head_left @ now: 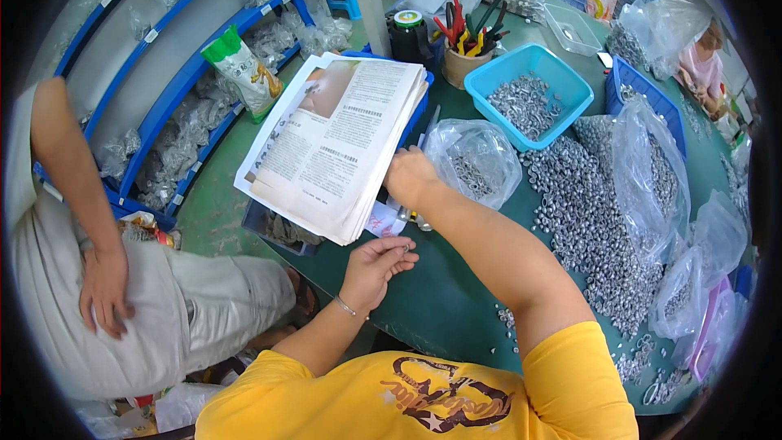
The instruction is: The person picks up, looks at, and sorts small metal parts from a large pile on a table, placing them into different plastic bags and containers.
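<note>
My left hand [376, 269] is closed in a pinch near the table edge, with a small silvery metal piece [406, 249] between thumb and fingertips. Just beyond it, my right hand [414, 178] is curled at the right edge of a stack of newspapers [326, 143]. Its fingertips are hidden, so I cannot make out what they hold. Below the right hand a pale printed paper [384, 220] lies partly covered. Beside the right hand sits a clear plastic bag [472, 159] with small metal parts in it.
A large heap of silvery metal parts [582, 228] spreads over the green table's right side. Behind are a turquoise basin [529, 90] of parts and a pot of pliers [468, 57]. At left another person [98, 277] sits before blue shelving [171, 106].
</note>
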Demonstrator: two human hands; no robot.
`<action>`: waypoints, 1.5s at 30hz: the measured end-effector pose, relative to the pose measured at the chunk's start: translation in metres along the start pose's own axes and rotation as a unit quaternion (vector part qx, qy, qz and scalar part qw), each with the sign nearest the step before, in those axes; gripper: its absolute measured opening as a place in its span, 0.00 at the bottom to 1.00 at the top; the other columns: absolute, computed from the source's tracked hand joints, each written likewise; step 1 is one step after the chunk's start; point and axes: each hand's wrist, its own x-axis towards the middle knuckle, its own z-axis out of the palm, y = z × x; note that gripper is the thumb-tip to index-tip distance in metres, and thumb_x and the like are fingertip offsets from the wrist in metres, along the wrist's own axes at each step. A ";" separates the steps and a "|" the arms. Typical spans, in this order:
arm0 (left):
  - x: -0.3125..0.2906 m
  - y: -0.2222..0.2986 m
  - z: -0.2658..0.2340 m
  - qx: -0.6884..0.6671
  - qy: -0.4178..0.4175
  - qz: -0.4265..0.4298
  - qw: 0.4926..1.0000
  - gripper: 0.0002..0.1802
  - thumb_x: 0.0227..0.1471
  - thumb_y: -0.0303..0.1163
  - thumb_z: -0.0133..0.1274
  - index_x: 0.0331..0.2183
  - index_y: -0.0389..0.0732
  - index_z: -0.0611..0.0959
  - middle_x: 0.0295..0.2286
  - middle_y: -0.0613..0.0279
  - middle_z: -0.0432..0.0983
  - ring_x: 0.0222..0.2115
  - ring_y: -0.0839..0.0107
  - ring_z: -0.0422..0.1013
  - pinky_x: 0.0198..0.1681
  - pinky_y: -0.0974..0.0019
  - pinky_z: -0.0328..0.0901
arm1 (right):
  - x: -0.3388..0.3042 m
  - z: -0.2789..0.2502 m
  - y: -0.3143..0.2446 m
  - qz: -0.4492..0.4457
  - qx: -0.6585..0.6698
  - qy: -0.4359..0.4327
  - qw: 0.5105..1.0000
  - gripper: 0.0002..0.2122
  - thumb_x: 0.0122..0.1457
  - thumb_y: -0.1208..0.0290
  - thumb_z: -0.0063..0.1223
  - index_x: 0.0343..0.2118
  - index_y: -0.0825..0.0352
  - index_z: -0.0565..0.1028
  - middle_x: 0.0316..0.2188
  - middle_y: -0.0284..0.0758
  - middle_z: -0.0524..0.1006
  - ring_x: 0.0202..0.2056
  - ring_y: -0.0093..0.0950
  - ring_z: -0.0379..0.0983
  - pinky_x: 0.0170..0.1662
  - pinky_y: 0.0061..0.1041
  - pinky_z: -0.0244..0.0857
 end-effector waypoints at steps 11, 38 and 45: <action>0.002 -0.007 0.009 -0.040 -0.066 -0.035 0.996 0.09 0.49 0.20 0.49 0.36 0.34 0.77 0.32 0.57 0.75 0.30 0.72 0.73 0.35 0.72 0.68 | -0.024 -0.016 0.012 -0.160 0.011 0.161 0.974 0.08 0.44 0.73 0.47 0.29 0.65 0.75 0.25 0.35 0.74 0.30 0.28 0.71 0.31 0.27 0.63; -0.009 -0.043 0.098 -0.100 -0.283 -0.267 0.916 0.07 0.51 0.26 0.50 0.35 0.36 0.77 0.31 0.59 0.75 0.30 0.74 0.72 0.34 0.74 0.68 | -0.304 -0.090 -0.058 0.310 0.247 0.277 0.875 0.09 0.44 0.83 0.54 0.31 0.69 0.72 0.15 0.34 0.66 0.15 0.31 0.65 0.19 0.27 0.59; -0.020 -0.045 0.106 -0.079 -0.268 -0.297 0.913 0.07 0.51 0.28 0.50 0.33 0.36 0.76 0.29 0.61 0.73 0.26 0.76 0.69 0.32 0.73 0.65 | -0.311 -0.089 -0.059 0.295 0.255 0.283 0.876 0.09 0.44 0.82 0.55 0.30 0.69 0.72 0.16 0.34 0.66 0.17 0.32 0.66 0.20 0.28 0.59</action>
